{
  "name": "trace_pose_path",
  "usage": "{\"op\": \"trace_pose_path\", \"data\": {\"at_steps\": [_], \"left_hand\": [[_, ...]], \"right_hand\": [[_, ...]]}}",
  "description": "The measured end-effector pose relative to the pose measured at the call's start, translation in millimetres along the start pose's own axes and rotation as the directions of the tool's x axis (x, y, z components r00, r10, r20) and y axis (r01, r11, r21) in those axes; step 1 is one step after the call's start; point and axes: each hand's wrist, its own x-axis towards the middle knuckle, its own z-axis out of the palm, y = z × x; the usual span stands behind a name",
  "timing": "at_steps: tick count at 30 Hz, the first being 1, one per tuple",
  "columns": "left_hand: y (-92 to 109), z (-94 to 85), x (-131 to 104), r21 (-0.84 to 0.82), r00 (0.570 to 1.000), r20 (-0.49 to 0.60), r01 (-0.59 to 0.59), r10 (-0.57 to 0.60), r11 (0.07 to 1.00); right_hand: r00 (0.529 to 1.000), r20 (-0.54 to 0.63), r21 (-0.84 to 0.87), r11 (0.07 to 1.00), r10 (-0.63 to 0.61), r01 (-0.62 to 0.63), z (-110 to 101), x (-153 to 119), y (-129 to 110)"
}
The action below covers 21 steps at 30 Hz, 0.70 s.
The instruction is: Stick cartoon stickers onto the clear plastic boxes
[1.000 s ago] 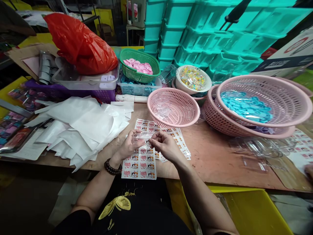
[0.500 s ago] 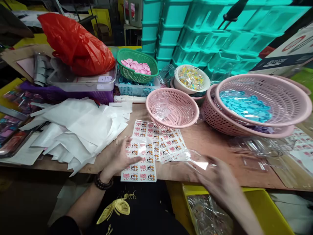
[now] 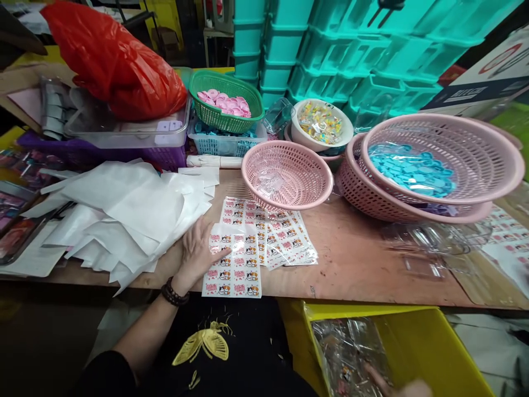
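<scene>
My left hand (image 3: 198,251) rests on the table edge with fingers apart, its thumb and fingers touching the left side of a sticker sheet (image 3: 233,270) printed with cats and pink lettering. More such sheets (image 3: 289,237) lie fanned out behind it. My right hand (image 3: 399,386) is low at the bottom edge, partly cut off and blurred, inside a yellow bin (image 3: 430,342). One finger reaches over clear plastic packages (image 3: 347,353) there; whether it grips anything is hidden.
A pink basket (image 3: 289,173) stands behind the sheets. White backing papers (image 3: 124,204) are heaped at left. Larger pink baskets (image 3: 487,160) with blue pieces and clear plastic cases (image 3: 425,242) are at right. Teal bins (image 3: 334,66) are stacked behind.
My right hand has moved from above the table, where it held a clear plastic piece, down into the yellow bin. My left hand has shifted slightly left, and the view has tilted down.
</scene>
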Motion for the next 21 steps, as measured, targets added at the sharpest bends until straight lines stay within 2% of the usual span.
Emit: {"op": "trace_pose_path", "data": {"at_steps": [2, 3, 4, 5, 6, 7, 8, 10, 12, 13, 15, 18, 19, 21], "left_hand": [[-3, 5.6, 2, -0.042, 0.988, 0.076, -0.130, 0.133, 0.991], [-5, 9.0, 3, -0.061, 0.975, 0.120, -0.180, 0.186, 0.982], [-6, 12.3, 4, -0.074, 0.962, 0.160, -0.213, 0.223, 0.974], [-6, 15.5, 4, -0.081, 0.950, 0.193, -0.233, 0.244, 0.969], [-6, 18.3, 4, -0.082, 0.943, 0.216, -0.242, 0.255, 0.967], [-6, 20.6, 4, -0.079, 0.940, 0.225, -0.244, 0.255, 0.967], [-5, 22.4, 3, -0.073, 0.943, 0.220, -0.239, 0.250, 0.968], [-5, 24.7, 1, -0.063, 0.953, 0.188, -0.231, 0.239, 0.971], [-4, 25.1, -1, -0.066, 0.960, 0.160, -0.224, 0.232, 0.972], [-4, 24.2, -2, -0.073, 0.962, 0.154, -0.217, 0.226, 0.974], [-1, 19.5, -1, -0.094, 0.970, 0.136, -0.191, 0.203, 0.977], [5, 5.3, 6, -0.154, 0.975, 0.060, -0.204, 0.215, 0.967], [7, -0.5, 9, -0.180, 0.971, 0.032, -0.227, 0.237, 0.957], [11, -10.9, 16, -0.244, 0.962, 0.007, -0.264, 0.274, 0.933]], "right_hand": [[0.993, -0.060, 0.123, 0.987, -0.101, 0.107, -17, 11, -50], [0.971, -0.071, 0.237, 0.942, -0.227, 0.237, -20, 14, -81], [0.922, -0.063, 0.361, 0.853, -0.383, 0.378, -19, 15, -115], [0.833, 0.015, 0.477, 0.736, -0.554, 0.481, -14, 14, -151], [0.719, 0.113, 0.582, 0.632, -0.685, 0.511, -5, 11, -186], [0.652, 0.164, 0.642, 0.582, -0.741, 0.500, 7, 8, -219], [0.630, 0.215, 0.623, 0.601, -0.746, 0.500, 20, 4, -248], [0.670, 0.230, 0.527, 0.669, -0.706, 0.524, 45, -2, -291], [0.713, 0.208, 0.504, 0.698, -0.670, 0.508, 62, -3, -311], [0.714, 0.211, 0.538, 0.689, -0.668, 0.486, 67, -2, -314], [0.671, 0.241, 0.683, 0.614, -0.701, 0.396, 68, 1, -310], [0.558, 0.229, 0.882, 0.413, -0.798, 0.228, 61, 5, -295], [0.534, 0.205, 0.913, 0.357, -0.820, 0.196, 58, 5, -290], [0.527, 0.159, 0.926, 0.311, -0.835, 0.214, 53, 4, -281]]}}
